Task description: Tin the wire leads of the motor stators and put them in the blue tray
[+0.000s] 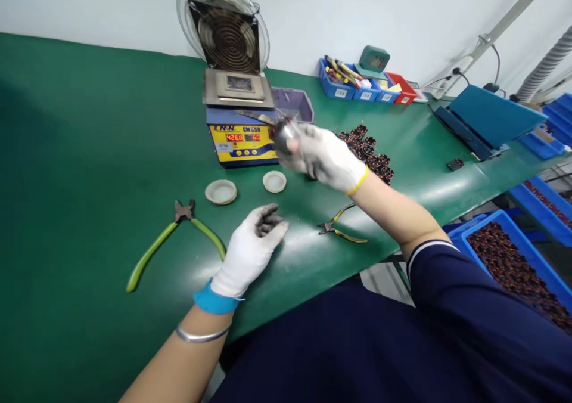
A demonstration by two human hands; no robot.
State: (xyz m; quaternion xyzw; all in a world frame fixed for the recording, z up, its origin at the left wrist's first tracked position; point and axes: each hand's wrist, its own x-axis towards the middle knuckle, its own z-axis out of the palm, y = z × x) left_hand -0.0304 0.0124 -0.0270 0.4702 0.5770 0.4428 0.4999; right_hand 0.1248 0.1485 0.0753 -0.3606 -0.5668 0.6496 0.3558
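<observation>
My left hand (252,248), in a white glove with blackened fingertips, rests low over the green table, its fingers loosely bent, apart and holding nothing. Close beyond it are two small round whitish dishes, one larger (220,192) and one smaller (274,181). My right hand (319,155), also gloved and smeared by motion, is closed in front of the yellow and blue solder pot (243,140). At its fingers is something dark with a reddish bit, too blurred to name. A flat metal blade (254,116) reaches from the pot's front edge toward these fingers; whether they grip it, I cannot tell.
Green-handled cutters (183,211) lie left, small yellow-handled nippers (329,227) right. Dark copper-wound coils (369,152) are heaped beyond my right forearm. A purple bin (306,106), blue tool boxes (339,90) and a fan (227,39) stand behind. A blue crate (482,221) holds many parts.
</observation>
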